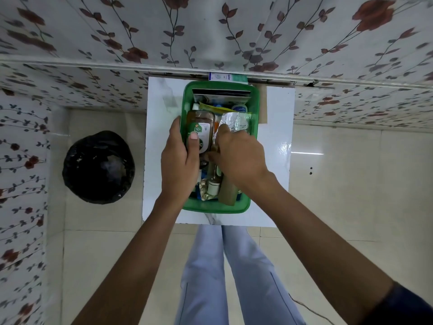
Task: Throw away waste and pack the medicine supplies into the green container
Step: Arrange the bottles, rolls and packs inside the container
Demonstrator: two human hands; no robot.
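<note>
Below you stands a small white table (276, 160), pushed against a wall covered in floral sheeting (210, 31), with cream floor tiles (351, 207) around it. To your left on the floor sits a round bin lined with a black bag (98, 167); something pale lies inside it, too dim to identify.

The green container (255, 118) takes up the middle of the table and is already crowded. Along its far wall a flat dark-edged box (221, 93) stands on edge, with a yellow packet (210, 107) and a white tube with a blue label (239, 108) just in front of it. At the near end lie a small brown bottle with a white label (213, 186) and a tan carton (227, 192), touching each other.

Your left hand (179, 165) is wrapped around a brown antiseptic bottle with a green label (200, 127) — thumb pressed flat on the label, the other fingers hidden behind the bottle's left side. The bottle lies inside the container, against its left wall.

Your right hand (236, 156) reaches in beside it, fingers curled down onto a silver foil strip (236, 120) at the container's right side — whether they actually pinch the foil you cannot tell, since the knuckles cover the tips.

Just beyond the container, a white and green box (227, 77) rests against the wall.
</note>
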